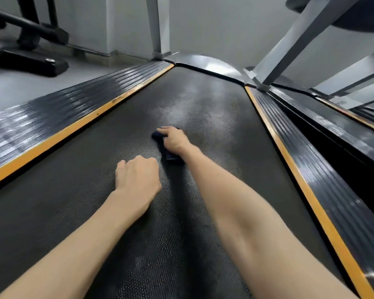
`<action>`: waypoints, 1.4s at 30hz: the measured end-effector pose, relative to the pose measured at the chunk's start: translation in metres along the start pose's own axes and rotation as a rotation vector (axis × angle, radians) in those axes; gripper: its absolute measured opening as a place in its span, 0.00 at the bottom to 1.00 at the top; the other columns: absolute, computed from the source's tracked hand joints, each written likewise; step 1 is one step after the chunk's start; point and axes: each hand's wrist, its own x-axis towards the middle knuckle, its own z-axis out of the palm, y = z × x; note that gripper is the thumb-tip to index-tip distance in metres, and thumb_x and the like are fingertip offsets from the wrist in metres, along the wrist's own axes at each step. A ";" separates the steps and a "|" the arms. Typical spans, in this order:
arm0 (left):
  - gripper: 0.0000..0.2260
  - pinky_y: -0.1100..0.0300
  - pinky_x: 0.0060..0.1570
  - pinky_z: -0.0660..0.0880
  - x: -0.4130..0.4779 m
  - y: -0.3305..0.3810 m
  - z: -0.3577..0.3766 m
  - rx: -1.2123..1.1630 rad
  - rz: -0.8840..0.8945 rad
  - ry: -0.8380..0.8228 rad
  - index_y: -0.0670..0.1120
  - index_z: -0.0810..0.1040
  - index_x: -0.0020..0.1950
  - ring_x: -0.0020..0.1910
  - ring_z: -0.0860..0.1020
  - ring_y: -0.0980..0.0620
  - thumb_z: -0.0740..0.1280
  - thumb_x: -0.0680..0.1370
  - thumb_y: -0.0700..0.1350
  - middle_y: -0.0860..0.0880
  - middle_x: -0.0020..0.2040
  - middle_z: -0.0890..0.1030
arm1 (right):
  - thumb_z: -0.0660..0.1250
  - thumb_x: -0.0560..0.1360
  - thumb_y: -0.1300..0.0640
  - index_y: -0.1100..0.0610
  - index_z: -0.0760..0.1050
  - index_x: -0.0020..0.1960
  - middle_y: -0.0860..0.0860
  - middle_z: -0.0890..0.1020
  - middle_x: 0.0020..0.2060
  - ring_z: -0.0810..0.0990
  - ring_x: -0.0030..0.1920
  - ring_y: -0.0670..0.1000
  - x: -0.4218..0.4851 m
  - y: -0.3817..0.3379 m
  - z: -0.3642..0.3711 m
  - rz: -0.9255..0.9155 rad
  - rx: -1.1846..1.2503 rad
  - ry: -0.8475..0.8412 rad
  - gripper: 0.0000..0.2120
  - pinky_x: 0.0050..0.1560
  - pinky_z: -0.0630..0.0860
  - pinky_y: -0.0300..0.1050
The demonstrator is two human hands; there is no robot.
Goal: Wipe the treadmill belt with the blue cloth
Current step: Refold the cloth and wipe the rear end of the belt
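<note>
treadmill belt [203,104], dark and textured, runs away from the camera between two black ribbed side rails [63,113] edged in orange. a person leans over it on bare arms. right hand [174,139] lies well forward near the belt's middle, its grip closed over the blue cloth [170,155], which is pressed flat to the belt and shows at the fingertips and under the wrist. left hand [138,178] rests on the belt nearer the camera, curled into a loose fist, holding nothing visible. grey uprights [300,37] rise at the far end.
</note>
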 end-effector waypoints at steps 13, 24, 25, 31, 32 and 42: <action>0.10 0.53 0.59 0.68 -0.003 0.009 -0.002 0.043 0.028 -0.028 0.46 0.77 0.53 0.54 0.77 0.44 0.60 0.76 0.39 0.45 0.54 0.78 | 0.57 0.77 0.65 0.55 0.69 0.69 0.53 0.69 0.69 0.68 0.67 0.57 -0.112 0.190 -0.081 0.628 0.024 0.326 0.21 0.54 0.75 0.44; 0.09 0.57 0.44 0.67 0.010 0.017 -0.006 0.054 -0.018 -0.074 0.43 0.77 0.53 0.53 0.76 0.43 0.61 0.75 0.40 0.44 0.53 0.77 | 0.59 0.72 0.74 0.55 0.75 0.64 0.51 0.74 0.65 0.73 0.64 0.53 -0.216 0.167 -0.074 -0.108 -0.127 0.181 0.26 0.67 0.63 0.40; 0.09 0.56 0.44 0.67 0.011 0.018 -0.006 0.050 -0.017 -0.074 0.42 0.77 0.54 0.53 0.76 0.43 0.61 0.75 0.40 0.43 0.53 0.77 | 0.58 0.72 0.74 0.56 0.75 0.64 0.53 0.73 0.66 0.72 0.65 0.55 -0.203 0.177 -0.077 0.029 -0.125 0.225 0.25 0.67 0.63 0.42; 0.10 0.54 0.45 0.69 0.007 0.017 -0.004 -0.018 -0.096 -0.064 0.40 0.76 0.54 0.50 0.75 0.41 0.62 0.75 0.40 0.43 0.50 0.75 | 0.58 0.75 0.66 0.53 0.69 0.69 0.51 0.68 0.70 0.68 0.67 0.56 -0.177 0.167 -0.076 0.356 -0.190 0.250 0.24 0.63 0.66 0.46; 0.09 0.55 0.43 0.68 0.006 0.018 -0.002 -0.029 -0.101 -0.051 0.40 0.76 0.53 0.47 0.75 0.42 0.62 0.75 0.39 0.43 0.47 0.74 | 0.57 0.76 0.64 0.52 0.68 0.70 0.49 0.68 0.70 0.67 0.67 0.54 -0.190 0.160 -0.077 0.290 -0.189 0.224 0.23 0.62 0.66 0.46; 0.14 0.49 0.58 0.69 -0.019 0.025 0.015 -0.117 -0.120 -0.050 0.40 0.75 0.58 0.58 0.74 0.40 0.59 0.74 0.37 0.40 0.58 0.76 | 0.61 0.77 0.63 0.55 0.75 0.64 0.52 0.75 0.64 0.73 0.63 0.55 -0.237 0.157 -0.072 0.169 -0.029 0.265 0.16 0.63 0.65 0.41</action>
